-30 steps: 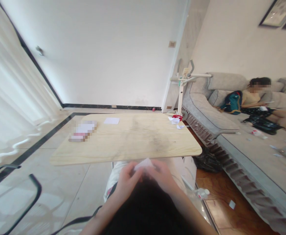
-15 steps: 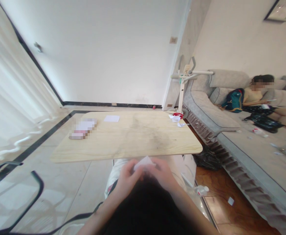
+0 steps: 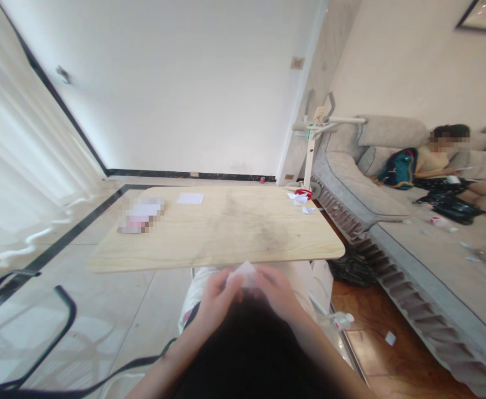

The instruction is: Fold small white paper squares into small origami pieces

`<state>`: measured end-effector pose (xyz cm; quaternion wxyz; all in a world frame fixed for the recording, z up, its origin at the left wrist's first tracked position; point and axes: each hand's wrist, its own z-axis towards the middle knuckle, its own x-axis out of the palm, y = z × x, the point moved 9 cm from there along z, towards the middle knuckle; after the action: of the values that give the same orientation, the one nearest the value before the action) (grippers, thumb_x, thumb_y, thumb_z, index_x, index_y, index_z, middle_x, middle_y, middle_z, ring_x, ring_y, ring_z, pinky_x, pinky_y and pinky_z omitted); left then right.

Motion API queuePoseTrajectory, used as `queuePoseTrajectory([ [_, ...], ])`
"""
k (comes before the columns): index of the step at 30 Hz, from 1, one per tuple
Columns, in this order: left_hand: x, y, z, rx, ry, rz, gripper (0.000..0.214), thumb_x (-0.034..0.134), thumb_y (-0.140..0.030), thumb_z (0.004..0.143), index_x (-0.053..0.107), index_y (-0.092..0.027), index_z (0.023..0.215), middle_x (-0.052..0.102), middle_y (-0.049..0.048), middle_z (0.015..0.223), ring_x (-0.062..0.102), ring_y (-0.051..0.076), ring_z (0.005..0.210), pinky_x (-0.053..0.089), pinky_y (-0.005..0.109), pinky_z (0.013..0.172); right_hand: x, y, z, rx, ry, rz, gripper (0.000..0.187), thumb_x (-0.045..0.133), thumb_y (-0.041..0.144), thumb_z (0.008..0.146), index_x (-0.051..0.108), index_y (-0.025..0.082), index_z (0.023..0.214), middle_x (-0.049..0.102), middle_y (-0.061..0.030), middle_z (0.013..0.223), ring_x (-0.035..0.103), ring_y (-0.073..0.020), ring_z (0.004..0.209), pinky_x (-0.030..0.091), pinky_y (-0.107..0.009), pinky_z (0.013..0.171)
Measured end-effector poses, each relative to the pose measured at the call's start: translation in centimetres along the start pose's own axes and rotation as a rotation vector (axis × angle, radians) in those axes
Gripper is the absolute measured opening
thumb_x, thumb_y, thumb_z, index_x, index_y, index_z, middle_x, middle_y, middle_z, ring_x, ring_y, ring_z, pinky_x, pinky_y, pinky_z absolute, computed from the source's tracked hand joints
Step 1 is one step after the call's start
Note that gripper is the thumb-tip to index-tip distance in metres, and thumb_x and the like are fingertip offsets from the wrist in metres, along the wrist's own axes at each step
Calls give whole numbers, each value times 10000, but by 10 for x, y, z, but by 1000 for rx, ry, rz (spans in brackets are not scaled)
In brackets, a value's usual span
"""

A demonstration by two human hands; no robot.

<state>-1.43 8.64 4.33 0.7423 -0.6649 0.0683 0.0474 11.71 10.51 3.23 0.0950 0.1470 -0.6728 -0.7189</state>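
Note:
A piece of white paper point(image 3: 245, 272), folded to a point at its top, is held between my two hands just in front of the table's near edge. My left hand point(image 3: 219, 292) grips its left side with fingers closed. On the right side, my right hand point(image 3: 273, 288) pinches it too. The lower part of the paper and some fingertips are blurred or hidden. At the table's far right corner lie several folded white paper pieces point(image 3: 300, 200). A flat stack of white paper point(image 3: 190, 198) rests near the far left edge.
The wooden table point(image 3: 184, 238) carries a blurred-out object point(image 3: 141, 216) on its left. To the right stands a grey sofa point(image 3: 413, 233) with a seated person point(image 3: 438, 158) and a backpack point(image 3: 400, 168). A plastic bottle point(image 3: 342, 320) and black bag point(image 3: 353, 266) are beside the table.
My view has shifted slightly. Both hands still hold the white paper, which has moved a little up and left in the picture; the other things stay in place.

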Motion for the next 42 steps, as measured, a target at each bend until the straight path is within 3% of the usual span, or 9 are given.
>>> queuePoseTrajectory([
  [4,0,1,1,-20,-10,-22,390,532,-383,861,568,-164,541,579,5,504,540,121,507,422,224,544,-3,0,0,-3,-26,-31,375,532,466,877,641,153,702,589,-5,589,529,-117,533,416,-233,524],
  [10,5,7,4,-55,52,-41,259,580,-391,838,684,-155,810,642,5,575,572,137,521,429,225,510,-5,9,-2,-28,-64,-30,342,546,470,860,665,164,763,617,-17,654,537,-129,570,429,-240,537],
  [16,3,5,4,-37,65,17,225,588,-348,832,705,-165,772,649,1,568,583,140,538,440,225,535,-12,9,-2,-21,-114,-12,393,520,493,867,628,165,679,568,-7,590,514,-134,565,402,-246,537],
  [22,3,3,5,-9,104,84,227,599,-337,821,708,-183,694,664,3,577,602,152,572,458,238,591,-14,26,-1,-77,18,-135,278,561,384,863,659,168,718,621,-23,723,542,-154,695,415,-266,653],
  [28,6,-5,4,81,176,191,212,586,-298,829,726,-201,703,671,-2,581,601,154,588,450,240,609,-24,27,-4,-34,-18,-141,250,572,343,848,647,168,686,587,3,610,516,-137,603,393,-251,577],
  [33,5,-11,2,150,173,238,163,591,-245,837,740,-229,774,683,-20,619,606,147,607,445,236,634,-20,46,-13,-133,-58,-276,132,601,290,828,689,191,826,678,-30,771,591,-171,721,450,-276,659],
  [42,6,-13,-2,167,174,261,133,615,-220,826,747,-235,818,710,-13,700,620,159,667,452,241,681,-11,63,-19,-279,-36,-451,106,597,211,836,693,188,797,641,-37,739,572,-165,688,446,-288,656],
])
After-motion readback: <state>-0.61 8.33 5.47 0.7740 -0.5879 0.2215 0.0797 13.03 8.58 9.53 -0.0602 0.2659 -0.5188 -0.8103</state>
